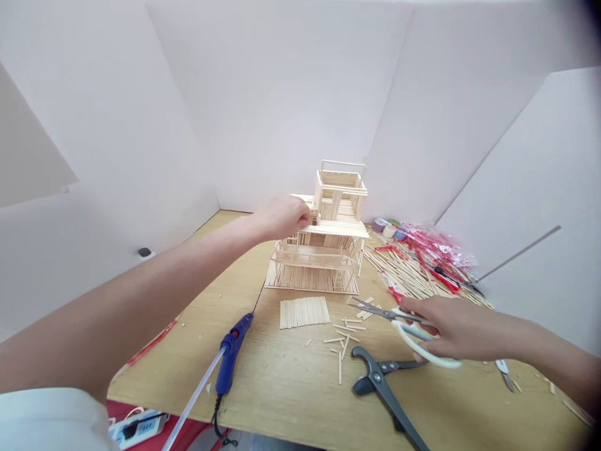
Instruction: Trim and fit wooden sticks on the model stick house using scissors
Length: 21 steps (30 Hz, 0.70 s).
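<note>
A model house of thin wooden sticks (338, 227) stands at the middle back of the table. My left hand (284, 217) is at its upper left part, fingers closed; what they hold, if anything, is hidden. On the right, my right hand (451, 326) holds scissors with white handles (408, 332), their blades slightly apart and pointing left. A flat panel of short sticks (305, 312) lies in front of the house. Between the panel and the scissors, short cut sticks (346, 338) are scattered.
A blue glue gun (233, 354) lies left of the panel, its cord over the front edge. Large dark pliers (387, 388) lie at the front right. Loose long sticks (408, 272) and red-and-clear plastic wrapping (439, 247) are at the back right. A power strip (141, 429) sits below the table.
</note>
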{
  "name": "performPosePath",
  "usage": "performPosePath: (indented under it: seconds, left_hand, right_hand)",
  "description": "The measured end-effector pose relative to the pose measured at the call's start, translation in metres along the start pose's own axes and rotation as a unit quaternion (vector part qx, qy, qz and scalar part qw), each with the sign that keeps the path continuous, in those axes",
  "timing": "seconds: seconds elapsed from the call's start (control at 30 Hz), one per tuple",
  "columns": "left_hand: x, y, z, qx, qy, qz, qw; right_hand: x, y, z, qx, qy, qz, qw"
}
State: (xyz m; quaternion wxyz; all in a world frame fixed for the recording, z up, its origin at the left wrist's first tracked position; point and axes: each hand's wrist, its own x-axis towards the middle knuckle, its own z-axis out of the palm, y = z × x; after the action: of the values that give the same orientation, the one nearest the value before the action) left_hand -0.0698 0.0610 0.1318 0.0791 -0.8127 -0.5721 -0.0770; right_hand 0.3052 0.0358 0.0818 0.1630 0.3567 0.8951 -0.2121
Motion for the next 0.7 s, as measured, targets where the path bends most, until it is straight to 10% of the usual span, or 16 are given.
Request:
performPosePath:
  seconds: [0.13,0.23,0.4,0.5,0.7]
  left_hand:
    - [-0.008,0.014,-0.002,-0.031,0.067,-0.002,0.997]
    - [-0.028,0.040,0.003,-0.263,0.103,-0.024,0.959]
    - [-0.065,0.086,0.025,-0.646,-0.103,-0.076,0.752]
    - [-0.074,0.100,0.032,-0.711,-0.139,-0.111,0.680]
    - [-0.071,0.104,0.058,-0.691,-0.155,-0.161,0.687]
  right_hand:
    - [-0.010,-0.005,-0.009,0.110,-0.006,-0.020,0.994]
    - [-0.012,-0.010,-0.010,0.174,0.020,-0.039,0.984]
    - [-0.011,-0.018,-0.006,0.232,0.034,-0.069,0.970]
    - [-0.009,-0.020,-0.001,0.240,0.021,-0.079,0.967]
    - [-0.001,-0.018,0.012,0.237,0.002,-0.074,0.969]
